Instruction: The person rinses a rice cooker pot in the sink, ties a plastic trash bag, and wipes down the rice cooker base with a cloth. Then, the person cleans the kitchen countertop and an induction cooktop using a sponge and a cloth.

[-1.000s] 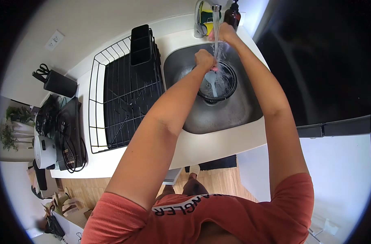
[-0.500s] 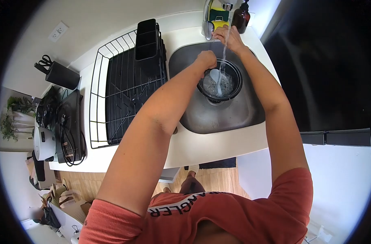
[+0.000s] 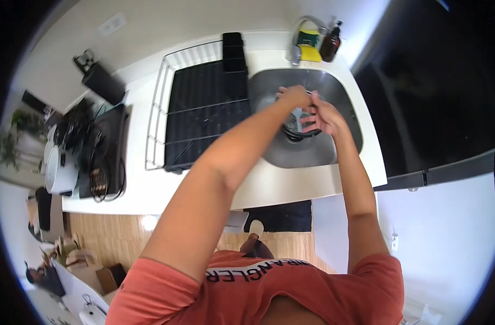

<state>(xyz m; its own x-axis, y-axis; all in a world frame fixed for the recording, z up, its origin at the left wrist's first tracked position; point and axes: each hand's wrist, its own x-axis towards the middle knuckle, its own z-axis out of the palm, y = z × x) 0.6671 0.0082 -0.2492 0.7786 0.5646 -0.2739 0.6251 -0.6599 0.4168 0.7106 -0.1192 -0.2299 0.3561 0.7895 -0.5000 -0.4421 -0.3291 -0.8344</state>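
A dark round pot (image 3: 299, 135) sits in the steel sink (image 3: 280, 154), mostly hidden beneath my hands. Inside it, a pale ladle or large spoon (image 3: 297, 114) leans in the water. My right hand (image 3: 324, 116) is over the pot's right side, fingers spread and holding nothing visible. Close beside it, my left hand (image 3: 295, 96) is above the pot's far side, back turned up. Its fingertips show apart at the left, and nothing is seen in it. The two hands nearly meet; whether they touch I cannot tell.
Left of the sink stands a black dish rack (image 3: 204, 119). Behind the basin are the faucet (image 3: 296, 54), a yellow sponge (image 3: 311, 53) and a brown pump bottle (image 3: 331, 43). Farther left are a knife block (image 3: 104, 82) and a white pot (image 3: 61, 170).
My right hand has come down from the faucet to the pot, its fingers opening. My left hand has shifted over the pot's far side. The view has tilted and shifted.
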